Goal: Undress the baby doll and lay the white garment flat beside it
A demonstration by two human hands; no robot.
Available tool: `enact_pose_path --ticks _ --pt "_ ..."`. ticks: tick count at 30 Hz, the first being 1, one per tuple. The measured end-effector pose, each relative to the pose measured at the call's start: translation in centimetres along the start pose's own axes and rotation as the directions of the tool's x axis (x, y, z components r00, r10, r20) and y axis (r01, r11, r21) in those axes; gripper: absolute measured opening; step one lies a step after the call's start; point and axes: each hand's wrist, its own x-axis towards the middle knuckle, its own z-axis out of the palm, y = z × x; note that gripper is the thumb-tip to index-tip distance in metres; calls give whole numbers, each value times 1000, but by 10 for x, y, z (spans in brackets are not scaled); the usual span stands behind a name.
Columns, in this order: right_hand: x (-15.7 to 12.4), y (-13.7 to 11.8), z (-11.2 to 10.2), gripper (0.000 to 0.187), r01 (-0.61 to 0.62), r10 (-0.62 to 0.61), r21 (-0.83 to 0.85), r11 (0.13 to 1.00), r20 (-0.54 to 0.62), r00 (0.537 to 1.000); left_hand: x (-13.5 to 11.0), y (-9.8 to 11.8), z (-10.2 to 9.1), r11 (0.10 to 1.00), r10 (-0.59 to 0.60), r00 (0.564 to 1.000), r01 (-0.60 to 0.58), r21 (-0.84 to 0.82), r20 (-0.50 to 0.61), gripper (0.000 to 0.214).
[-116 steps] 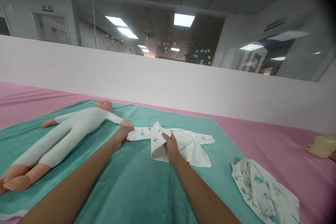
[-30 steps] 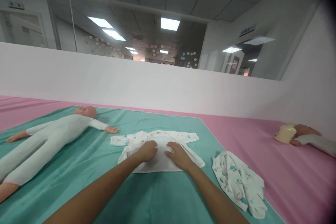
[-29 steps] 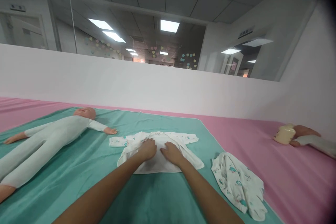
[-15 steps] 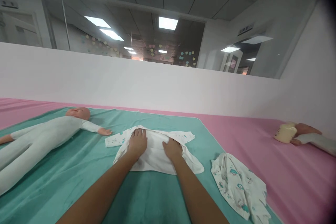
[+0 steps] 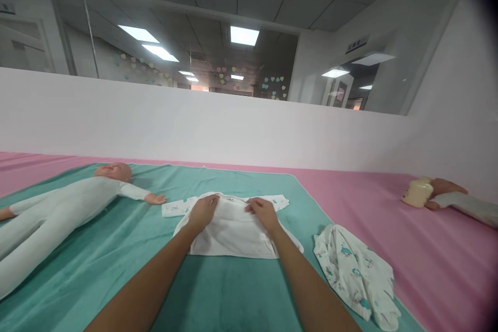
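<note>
A small white baby shirt (image 5: 233, 233) lies spread on the teal blanket (image 5: 229, 290), its printed sleeves reaching out to both sides and its plain white inner side showing in the middle. At the left of the neckline, my left hand (image 5: 203, 212) pinches the cloth with bent fingers. My right hand (image 5: 265, 213) has thumb and fingertips closed on the neckline's right side. A small dark label shows at the collar between the hands. To the right lies a crumpled white garment (image 5: 356, 270) with teal prints.
A baby doll (image 5: 78, 202) in a white suit lies at the left, one hand close to the shirt's left sleeve. On the pink sheet (image 5: 358, 197) at the right are a cream-coloured bottle (image 5: 417, 192) and a second doll (image 5: 459, 199). A white wall (image 5: 233, 129) with windows stands behind.
Both hands have come from lying on the shirt's cloth to its neckline, fingers now pinching. The collar's label now shows and the white cloth lies flatter.
</note>
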Motion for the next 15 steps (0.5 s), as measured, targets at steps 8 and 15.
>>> enact_pose_path --ticks 8,15 --pt "11 70 -72 57 -574 449 -297 763 -396 801 -6 -14 -23 964 -157 983 131 -230 -98 32" --pt "29 83 -72 31 -559 470 -357 749 -309 827 -12 3 -6 982 186 983 -185 -26 8 32"
